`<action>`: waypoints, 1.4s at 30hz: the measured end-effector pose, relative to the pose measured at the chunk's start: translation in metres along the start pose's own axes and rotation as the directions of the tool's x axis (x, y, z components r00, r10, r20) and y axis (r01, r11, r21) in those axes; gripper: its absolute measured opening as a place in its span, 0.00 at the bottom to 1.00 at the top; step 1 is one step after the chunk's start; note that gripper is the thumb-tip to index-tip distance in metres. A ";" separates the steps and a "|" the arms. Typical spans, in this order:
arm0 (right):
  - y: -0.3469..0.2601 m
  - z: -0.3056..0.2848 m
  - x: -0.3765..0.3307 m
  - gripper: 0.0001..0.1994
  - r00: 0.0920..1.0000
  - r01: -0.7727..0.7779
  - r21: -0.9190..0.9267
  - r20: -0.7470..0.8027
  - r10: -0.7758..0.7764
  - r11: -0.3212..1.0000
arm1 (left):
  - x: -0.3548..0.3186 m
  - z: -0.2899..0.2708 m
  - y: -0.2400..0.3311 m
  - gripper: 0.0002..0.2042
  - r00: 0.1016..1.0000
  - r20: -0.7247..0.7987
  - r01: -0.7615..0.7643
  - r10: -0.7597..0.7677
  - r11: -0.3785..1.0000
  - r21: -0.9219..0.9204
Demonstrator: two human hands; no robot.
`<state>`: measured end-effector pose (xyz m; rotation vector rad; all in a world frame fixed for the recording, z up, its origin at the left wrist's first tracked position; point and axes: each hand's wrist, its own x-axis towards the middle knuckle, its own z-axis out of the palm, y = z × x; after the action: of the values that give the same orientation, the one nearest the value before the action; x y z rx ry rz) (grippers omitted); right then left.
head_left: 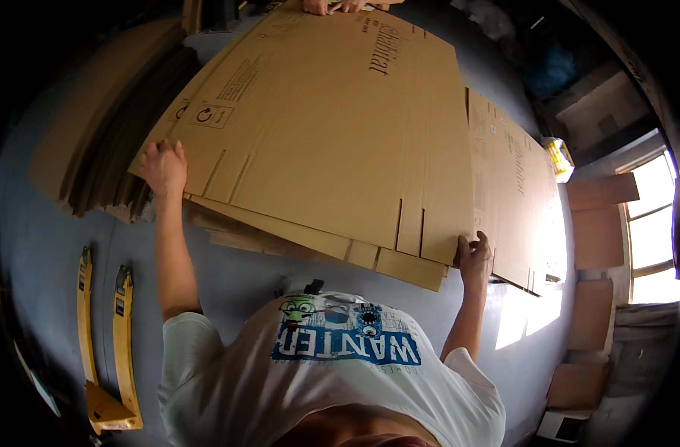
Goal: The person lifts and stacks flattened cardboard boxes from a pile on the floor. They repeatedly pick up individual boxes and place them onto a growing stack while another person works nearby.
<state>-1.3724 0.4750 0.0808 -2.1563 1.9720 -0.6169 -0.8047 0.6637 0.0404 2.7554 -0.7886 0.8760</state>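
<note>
A large flat cardboard sheet (317, 141) with dark print and cut slots along its near edge spans the space before me. Its near left corner is in my left hand (165, 168), fingers curled over the edge. My right hand (472, 261) pinches the near right corner, thumb and fingers closed round it. Under this sheet, more cardboard sheets (407, 270) stick out askew toward me. At the far edge another person's hands (331, 7) touch the same sheet.
To the right lies another stack of printed cardboard (507, 186). On the left is a pile of cardboard (120, 141) with dark layered edges. Yellow pallet-jack forks (124, 335) rest on the grey floor (235, 257) at lower left. Brown boards (595, 238) stand beneath a bright window (653, 223).
</note>
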 end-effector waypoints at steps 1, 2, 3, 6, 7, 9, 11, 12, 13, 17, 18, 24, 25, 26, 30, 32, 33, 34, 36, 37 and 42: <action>-0.008 -0.005 0.002 0.25 0.998 -0.062 0.028 0.024 0.061 0.998 | -0.001 0.002 -0.002 0.15 1.000 -0.021 -0.003 0.002 1.000 -0.018; 0.005 -0.001 0.008 0.26 0.987 -0.163 0.134 0.041 0.159 0.978 | -0.001 0.004 0.000 0.15 0.999 -0.044 -0.003 0.002 0.999 -0.033; 0.012 0.001 0.014 0.23 0.972 -0.226 0.239 0.117 0.203 0.944 | -0.001 0.002 0.001 0.15 1.000 -0.020 0.014 -0.015 1.000 -0.014; 0.049 0.019 0.021 0.17 0.907 -0.407 0.691 0.383 0.175 0.598 | 0.000 -0.001 0.007 0.16 0.999 0.018 0.031 -0.031 0.999 -0.043; 0.059 0.026 0.017 0.15 0.878 -0.469 0.791 0.467 0.108 0.394 | -0.001 -0.001 0.007 0.16 0.999 0.014 0.031 -0.030 0.998 -0.053; 0.062 0.034 0.006 0.12 0.872 -0.490 0.846 0.475 0.122 0.211 | -0.001 0.000 0.005 0.16 0.999 0.001 0.033 -0.033 0.997 -0.064; 0.062 0.039 -0.007 0.11 0.893 -0.424 0.905 0.414 0.176 0.025 | -0.003 0.003 0.002 0.16 0.999 -0.019 0.040 -0.042 0.997 -0.063; 0.058 0.038 -0.013 0.10 0.892 -0.427 0.904 0.421 0.166 -0.002 | -0.003 0.002 0.001 0.16 0.999 -0.035 0.039 -0.041 0.997 -0.061; 0.056 0.035 -0.019 0.10 0.890 -0.429 0.903 0.428 0.158 -0.028 | -0.003 0.000 -0.001 0.16 0.999 -0.018 0.049 -0.050 0.997 -0.063; 0.052 0.032 -0.039 0.08 0.915 -0.377 0.926 0.371 0.160 0.009 | -0.002 -0.007 0.003 0.16 0.999 0.009 0.051 -0.050 0.996 -0.076; 0.050 0.032 -0.043 0.08 0.925 -0.361 0.932 0.353 0.142 0.034 | -0.002 -0.007 0.004 0.16 0.999 0.009 0.047 -0.046 0.996 -0.076; 0.036 0.024 -0.037 0.10 0.937 -0.331 0.933 0.305 0.172 0.145 | -0.001 -0.008 0.005 0.17 0.997 0.058 0.056 -0.054 0.998 -0.039; 0.041 0.023 -0.034 0.10 0.944 -0.315 0.930 0.287 0.160 0.190 | 0.000 -0.007 0.005 0.17 0.997 0.056 0.049 -0.047 0.998 -0.033; 0.040 0.020 -0.032 0.10 0.952 -0.299 0.924 0.270 0.145 0.238 | 0.000 -0.007 0.005 0.17 0.997 0.058 0.045 -0.043 0.999 -0.028; 0.034 0.012 -0.029 0.11 0.946 -0.304 0.906 0.250 0.208 0.294 | 0.001 -0.007 0.007 0.18 0.994 0.100 0.048 -0.048 0.999 0.001; 0.031 0.007 -0.027 0.11 0.952 -0.278 0.915 0.224 0.207 0.292 | 0.004 -0.005 0.005 0.18 0.993 0.113 0.018 -0.021 0.999 0.029; 0.026 0.002 -0.027 0.11 0.953 -0.269 0.921 0.211 0.219 0.283 | 0.007 -0.005 0.005 0.18 0.993 0.120 -0.001 -0.004 0.999 0.042; 0.023 -0.002 -0.028 0.11 0.952 -0.260 0.926 0.199 0.232 0.275 | 0.014 -0.005 0.003 0.18 0.985 0.175 -0.014 0.012 1.000 0.014; 0.022 -0.009 -0.030 0.09 0.955 -0.264 0.959 0.245 0.166 0.099 | 0.030 -0.003 -0.003 0.19 0.958 0.283 -0.037 0.048 0.998 -0.043; 0.012 -0.013 -0.030 0.09 0.944 -0.269 0.963 0.266 0.194 -0.009 | 0.038 0.004 -0.008 0.19 0.951 0.300 -0.057 0.077 0.995 -0.076; 0.017 -0.025 -0.030 0.09 0.963 -0.209 0.934 0.248 0.102 -0.291 | 0.088 0.042 -0.019 0.22 0.816 0.562 0.053 0.133 0.952 -0.303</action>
<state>-1.3994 0.5061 0.0908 -0.6485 0.7219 -1.3764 -0.7128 0.6286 0.0567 2.7230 -0.9718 -0.1222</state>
